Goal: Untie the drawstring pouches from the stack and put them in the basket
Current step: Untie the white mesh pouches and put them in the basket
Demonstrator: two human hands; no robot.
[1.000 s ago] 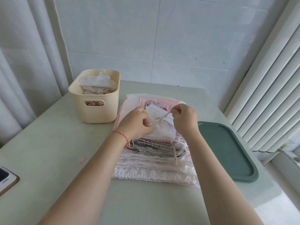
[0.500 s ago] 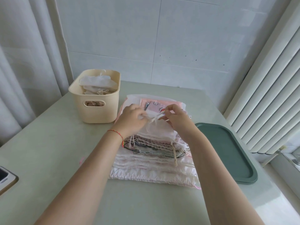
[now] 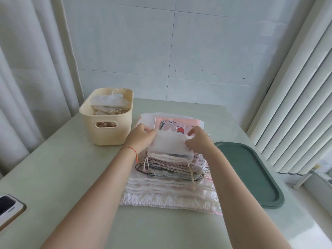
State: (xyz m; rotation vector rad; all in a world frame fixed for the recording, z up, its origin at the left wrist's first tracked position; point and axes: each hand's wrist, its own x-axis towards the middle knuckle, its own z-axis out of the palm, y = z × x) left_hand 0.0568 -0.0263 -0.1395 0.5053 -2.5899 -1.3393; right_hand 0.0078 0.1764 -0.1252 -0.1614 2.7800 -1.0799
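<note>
Bare table (image 3: 59,164) between basket (image 3: 107,130) and phone (image 3: 9,209); tray (image 3: 251,175) beside stack (image 3: 170,186).

A pale green tabletop (image 3: 53,168) fills the lower part of the view, its far edge meeting a wall of large white tiles (image 3: 161,51) with thin grey joints. A white curtain (image 3: 27,69) hangs in soft folds on the left. On the right stands a white ribbed radiator (image 3: 296,96), with a strip of light floor (image 3: 319,203) below it. Even daylight fills the room.
</note>
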